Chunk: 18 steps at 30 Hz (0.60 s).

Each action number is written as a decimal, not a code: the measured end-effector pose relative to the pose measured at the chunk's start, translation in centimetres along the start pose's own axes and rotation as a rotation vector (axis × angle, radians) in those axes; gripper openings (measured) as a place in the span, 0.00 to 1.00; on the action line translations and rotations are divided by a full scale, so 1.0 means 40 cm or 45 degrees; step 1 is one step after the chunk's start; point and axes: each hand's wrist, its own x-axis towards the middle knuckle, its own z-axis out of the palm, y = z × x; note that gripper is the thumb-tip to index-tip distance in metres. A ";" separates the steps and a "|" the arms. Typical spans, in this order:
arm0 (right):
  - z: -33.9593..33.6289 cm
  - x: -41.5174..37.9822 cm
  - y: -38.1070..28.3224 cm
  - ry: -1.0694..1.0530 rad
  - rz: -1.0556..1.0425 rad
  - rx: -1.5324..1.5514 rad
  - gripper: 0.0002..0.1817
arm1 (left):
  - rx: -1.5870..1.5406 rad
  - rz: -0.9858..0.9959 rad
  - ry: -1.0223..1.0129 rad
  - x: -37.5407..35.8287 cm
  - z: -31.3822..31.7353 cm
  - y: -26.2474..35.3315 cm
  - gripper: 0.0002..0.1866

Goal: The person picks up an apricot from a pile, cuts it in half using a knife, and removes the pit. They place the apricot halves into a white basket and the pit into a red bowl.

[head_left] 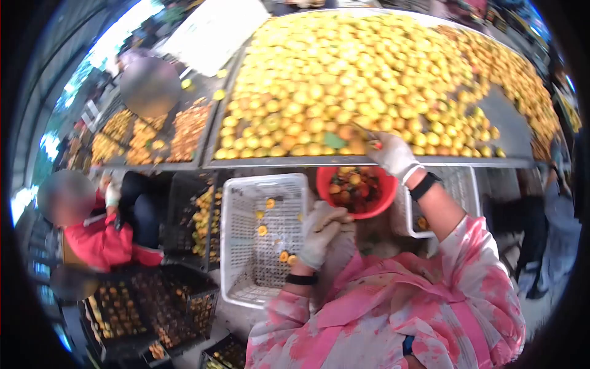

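My right hand [393, 155], in a white glove, is at the near edge of the sorting table, closed round what looks like a small knife [361, 128] with a thin blade pointing up and left over the fruit. Small yellow-orange fruits like apricots [344, 74] cover the table. My left hand [321, 232], also gloved, rests low between the white crate and the red bowl with its fingers curled in; what they hold, if anything, is hidden. The red bowl [393, 195] below the table edge contains dark and orange fruit pieces. A green leaf [334, 141] lies among the fruits.
A white plastic crate [232, 246] with a few cut fruits stands left of my left hand; another white crate [470, 190] is under my right forearm. A person in a red top [101, 243] sits at left near dark crates of fruit [117, 307]. The metal table edge [276, 162] runs across.
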 end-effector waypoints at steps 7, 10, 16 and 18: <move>0.138 0.183 -0.057 -0.258 -0.039 -0.287 0.21 | -0.130 -0.136 -0.006 -0.023 -0.010 0.103 0.17; 0.157 0.206 -0.043 -0.327 -0.110 -0.376 0.23 | -0.160 -0.142 -0.010 -0.027 -0.037 0.102 0.18; 0.154 0.202 -0.075 -0.357 -0.076 -0.431 0.13 | -0.268 -0.133 -0.060 -0.033 -0.065 0.089 0.18; 0.167 0.205 -0.063 -0.309 -0.116 -0.469 0.13 | -0.270 -0.118 -0.085 -0.036 -0.067 0.088 0.18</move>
